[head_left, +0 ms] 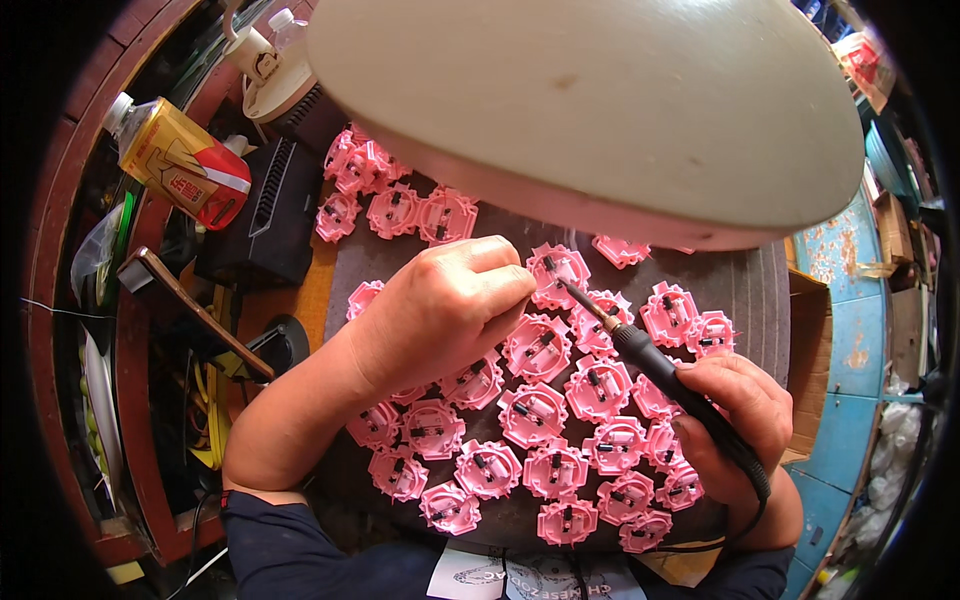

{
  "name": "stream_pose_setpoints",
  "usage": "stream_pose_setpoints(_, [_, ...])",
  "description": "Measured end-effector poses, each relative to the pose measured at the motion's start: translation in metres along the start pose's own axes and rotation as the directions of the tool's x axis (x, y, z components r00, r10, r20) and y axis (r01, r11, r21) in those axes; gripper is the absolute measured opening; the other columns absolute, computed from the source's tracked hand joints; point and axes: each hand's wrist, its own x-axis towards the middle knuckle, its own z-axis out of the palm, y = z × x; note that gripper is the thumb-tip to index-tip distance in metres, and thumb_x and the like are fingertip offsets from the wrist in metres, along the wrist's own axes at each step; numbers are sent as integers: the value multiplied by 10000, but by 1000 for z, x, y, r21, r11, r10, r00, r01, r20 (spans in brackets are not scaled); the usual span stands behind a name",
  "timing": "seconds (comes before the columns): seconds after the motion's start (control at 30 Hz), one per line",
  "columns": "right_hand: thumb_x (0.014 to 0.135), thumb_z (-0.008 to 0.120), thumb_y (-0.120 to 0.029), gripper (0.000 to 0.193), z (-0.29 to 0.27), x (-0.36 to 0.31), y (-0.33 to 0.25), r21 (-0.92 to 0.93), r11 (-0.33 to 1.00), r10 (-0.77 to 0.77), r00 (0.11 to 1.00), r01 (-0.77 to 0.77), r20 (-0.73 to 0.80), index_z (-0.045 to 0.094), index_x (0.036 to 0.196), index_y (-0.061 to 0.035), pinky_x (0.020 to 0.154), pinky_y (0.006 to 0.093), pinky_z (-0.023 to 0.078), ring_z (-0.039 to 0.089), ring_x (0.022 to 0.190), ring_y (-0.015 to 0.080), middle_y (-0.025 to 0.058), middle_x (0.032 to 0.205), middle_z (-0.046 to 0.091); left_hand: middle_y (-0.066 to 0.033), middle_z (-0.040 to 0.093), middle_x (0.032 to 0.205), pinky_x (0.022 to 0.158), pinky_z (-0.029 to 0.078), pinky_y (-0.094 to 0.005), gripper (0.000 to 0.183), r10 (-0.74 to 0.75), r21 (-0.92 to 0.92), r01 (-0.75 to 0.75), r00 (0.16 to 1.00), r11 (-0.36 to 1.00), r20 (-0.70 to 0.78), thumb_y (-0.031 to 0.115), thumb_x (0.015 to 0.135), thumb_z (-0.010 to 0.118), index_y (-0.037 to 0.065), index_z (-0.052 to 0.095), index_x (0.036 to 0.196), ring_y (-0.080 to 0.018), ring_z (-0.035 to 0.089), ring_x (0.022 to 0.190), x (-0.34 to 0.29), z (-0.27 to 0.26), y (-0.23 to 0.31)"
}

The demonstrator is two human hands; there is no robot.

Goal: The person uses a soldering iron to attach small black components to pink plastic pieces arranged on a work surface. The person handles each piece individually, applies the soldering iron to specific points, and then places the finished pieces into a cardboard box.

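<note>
My right hand (742, 405) grips a soldering iron (655, 365) by its black handle, with the cord trailing down past the wrist. The iron's tip points up and left, reaching a pink plastic part (556, 272) that has small black and white pieces inside. Beside that part, my left hand (475, 290) is closed with its fingertips pinched together. Whatever sits in that pinch is hidden. Many similar pink parts (533, 413) lie spread around and below both hands. More pink parts (360, 165) are heaped at the far left.
A big pale lamp shade (600, 110) hangs over the far side and hides part of the dark grey mat (760, 300). To the left are a black box (265, 215), a drink bottle (185, 165) and a wooden-handled tool (190, 310). A cardboard box (810, 365) stands right of the mat.
</note>
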Motion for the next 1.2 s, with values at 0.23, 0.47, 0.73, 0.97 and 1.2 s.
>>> stream_pose_setpoints(0.23, [818, 817, -10, 403, 1, -1, 0, 12, 1000, 7, 1000, -7, 2, 685, 1188, 79, 671, 399, 576, 719, 746, 317, 211, 932, 733, -107, 682, 892, 697, 585, -396, 189, -8, 19, 7, 1000, 1000, 15, -20, 820, 814, 10, 715, 978, -299, 701, 792, -1, -4, 1])
stream_pose_setpoints(0.47, [810, 817, -7, 392, 2, 0, -1, 6, 1000, 7, 1000, -7, 14, 688, 1169, 82, 685, 409, 585, 731, 766, 334, 214, 943, 739, -123, 680, 889, 698, 582, -392, 177, -90, 65, 88, 995, 994, 30, -9, 833, 819, 3, 714, 975, -303, 695, 782, -2, -10, 7])
stream_pose_setpoints(0.73, [813, 815, -23, 377, 0, -1, -2, -11, 1000, 21, 1000, -21, 0, 688, 1154, 79, 682, 410, 582, 726, 757, 337, 214, 925, 735, -118, 668, 848, 684, 577, -400, 157, -50, 60, 49, 999, 997, 14, -41, 826, 793, 5, 701, 943, -306, 698, 778, -2, -16, 13])
stream_pose_setpoints(0.97, [819, 802, -79, 352, 0, -10, 1, -10, 999, 49, 996, -50, -81, 699, 1121, 69, 660, 395, 567, 706, 725, 322, 199, 872, 717, -130, 678, 872, 693, 581, -407, 160, -68, 63, 67, 998, 996, 13, -29, 838, 792, 14, 696, 958, -326, 697, 776, -6, -18, 16])
stream_pose_setpoints(1.2, [826, 758, -114, 304, -6, -26, -12, -11, 987, 152, 969, -157, -193, 695, 1072, 53, 672, 374, 553, 676, 720, 282, 175, 847, 691, -109, 686, 890, 707, 582, -408, 119, -41, 63, 40, 999, 997, 1, 20, 866, 772, 20, 700, 961, -313, 698, 806, -9, -20, 16])
